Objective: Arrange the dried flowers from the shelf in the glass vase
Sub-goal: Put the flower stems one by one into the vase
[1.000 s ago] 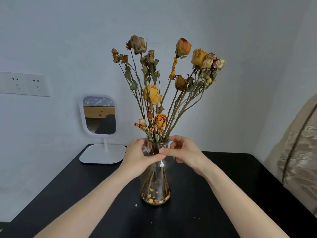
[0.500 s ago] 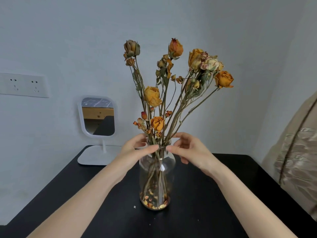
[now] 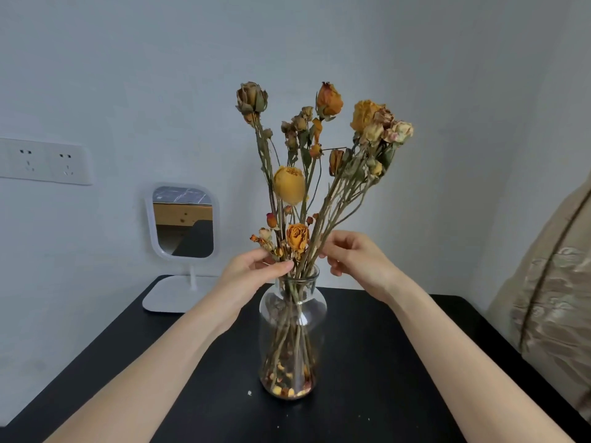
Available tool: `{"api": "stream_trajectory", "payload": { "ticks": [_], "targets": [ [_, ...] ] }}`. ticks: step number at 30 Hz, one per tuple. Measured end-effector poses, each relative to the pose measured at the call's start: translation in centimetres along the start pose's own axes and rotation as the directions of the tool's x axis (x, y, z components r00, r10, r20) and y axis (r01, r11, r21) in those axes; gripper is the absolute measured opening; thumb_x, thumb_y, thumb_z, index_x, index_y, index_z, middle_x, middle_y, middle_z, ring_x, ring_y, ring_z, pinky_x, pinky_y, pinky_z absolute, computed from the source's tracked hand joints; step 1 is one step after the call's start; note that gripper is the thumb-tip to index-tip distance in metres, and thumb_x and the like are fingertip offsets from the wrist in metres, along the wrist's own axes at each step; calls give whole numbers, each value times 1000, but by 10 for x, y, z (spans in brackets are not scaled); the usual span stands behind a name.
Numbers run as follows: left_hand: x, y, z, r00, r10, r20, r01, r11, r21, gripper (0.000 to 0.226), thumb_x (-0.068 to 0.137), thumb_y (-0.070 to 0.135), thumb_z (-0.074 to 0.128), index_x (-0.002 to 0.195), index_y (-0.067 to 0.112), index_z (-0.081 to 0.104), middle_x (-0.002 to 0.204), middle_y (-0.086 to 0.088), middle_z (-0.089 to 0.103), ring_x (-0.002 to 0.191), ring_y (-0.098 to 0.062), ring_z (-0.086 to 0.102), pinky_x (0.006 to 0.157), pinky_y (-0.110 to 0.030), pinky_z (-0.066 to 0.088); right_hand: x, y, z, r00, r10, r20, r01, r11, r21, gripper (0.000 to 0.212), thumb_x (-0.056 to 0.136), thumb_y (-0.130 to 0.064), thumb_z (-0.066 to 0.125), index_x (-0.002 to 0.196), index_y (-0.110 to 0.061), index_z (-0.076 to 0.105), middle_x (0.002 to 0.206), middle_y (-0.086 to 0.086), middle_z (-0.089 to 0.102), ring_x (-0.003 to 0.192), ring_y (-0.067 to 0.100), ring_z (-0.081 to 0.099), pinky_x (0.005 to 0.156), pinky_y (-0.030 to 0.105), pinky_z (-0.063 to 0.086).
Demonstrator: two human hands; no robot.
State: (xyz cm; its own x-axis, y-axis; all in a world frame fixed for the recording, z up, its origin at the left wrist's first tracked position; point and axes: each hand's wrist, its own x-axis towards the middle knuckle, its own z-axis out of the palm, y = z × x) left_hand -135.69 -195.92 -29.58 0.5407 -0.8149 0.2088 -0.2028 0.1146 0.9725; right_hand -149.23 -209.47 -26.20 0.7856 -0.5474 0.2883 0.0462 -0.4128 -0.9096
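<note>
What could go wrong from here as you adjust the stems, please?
1. Neither hand seems to grip the glass vase; the left hand pinches stems at its neck and the right hand touches them too, so a sideways tug might tip it on the table.
2. The dried flowers look brittle: loose petals already lie in the vase bottom, so more could shed or snap.

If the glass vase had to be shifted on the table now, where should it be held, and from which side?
Probably the wide lower body of the glass vase, wrapped from the side. It stands upright, and the dried flowers fan out above its narrow neck, so a grasp from above would likely crush them.
</note>
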Motion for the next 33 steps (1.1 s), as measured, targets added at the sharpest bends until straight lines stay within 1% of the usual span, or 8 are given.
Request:
{"api": "stream_trajectory", "payload": {
  "ticks": [8, 10, 13, 17, 20, 23, 26, 33],
  "targets": [
    [0, 2, 0, 999, -42, 22, 40, 997, 67, 40, 71, 35, 73, 108, 20, 65, 109, 4, 67, 106, -13, 57, 92, -26, 40, 9, 16, -1, 999, 45, -4, -42, 963, 267, 34, 91, 4, 38, 80, -14, 65, 65, 3, 49, 55, 11, 38, 50, 20, 36],
    [0, 3, 3, 999, -43, 31, 40, 995, 95, 37, 73, 34, 73, 108, 22, 64, 114, 5, 64, 108, -12, 55, 97, -29, 40, 12, 17, 3, 994, 73, 84, -94, 956, 278, 39, 91, 5, 36, 84, -15, 69, 63, 1, 45, 54, 10, 34, 51, 21, 34],
    [1, 4, 7, 999, -38, 2, 37, 993, 112, 32, 75, 32, 73, 104, 26, 61, 121, 3, 59, 113, -13, 52, 98, -29, 37, 12, 16, 6, 966, 57, 253, -140, 936, 322, 51, 88, 4, 38, 61, -23, 71, 65, 1, 38, 58, 12, 25, 54, 22, 30],
    [2, 1, 9, 999, -29, -31, 33, 989, 141, 35, 76, 35, 71, 109, 25, 60, 126, 1, 55, 117, -15, 49, 99, -31, 37, 6, 20, 1, 944, 19, 330, -147, 918, 367, 31, 76, -4, 48, 71, -22, 74, 59, -3, 47, 58, 11, 30, 59, 23, 31],
    [1, -1, 7, 998, -16, -53, 23, 989, 143, 43, 76, 36, 70, 115, 21, 60, 126, 1, 55, 118, -16, 48, 105, -37, 36, 3, 26, -3, 962, 9, 272, -87, 957, 276, 23, 78, -6, 59, 98, 4, 62, 80, 14, 51, 58, 8, 38, 60, 20, 35],
    [0, -4, 4, 999, -3, -50, 11, 988, 156, 47, 77, 35, 70, 120, 20, 58, 126, 1, 56, 118, -17, 47, 107, -42, 35, -2, 30, 0, 986, -18, 165, -6, 990, 139, 7, 86, -5, 61, 93, -5, 62, 82, 15, 50, 63, 11, 43, 58, 20, 38],
    [1, -5, 5, 999, -14, -39, 20, 988, 154, 47, 78, 33, 69, 121, 19, 58, 126, 0, 57, 119, -18, 47, 108, -44, 34, -1, 29, 6, 997, -32, 75, 29, 999, 42, 10, 87, -5, 60, 96, -2, 64, 85, 16, 51, 65, 16, 40, 57, 22, 37],
    [2, -3, 7, 999, -18, -46, 22, 995, 98, 42, 77, 34, 70, 114, 16, 62, 120, 1, 61, 116, -15, 51, 101, -31, 35, 7, 22, 9, 986, -116, -118, 130, 985, 114, 15, 91, -8, 56, 94, 5, 63, 71, 14, 42, 52, 7, 39, 52, 16, 39]
  ]
}}
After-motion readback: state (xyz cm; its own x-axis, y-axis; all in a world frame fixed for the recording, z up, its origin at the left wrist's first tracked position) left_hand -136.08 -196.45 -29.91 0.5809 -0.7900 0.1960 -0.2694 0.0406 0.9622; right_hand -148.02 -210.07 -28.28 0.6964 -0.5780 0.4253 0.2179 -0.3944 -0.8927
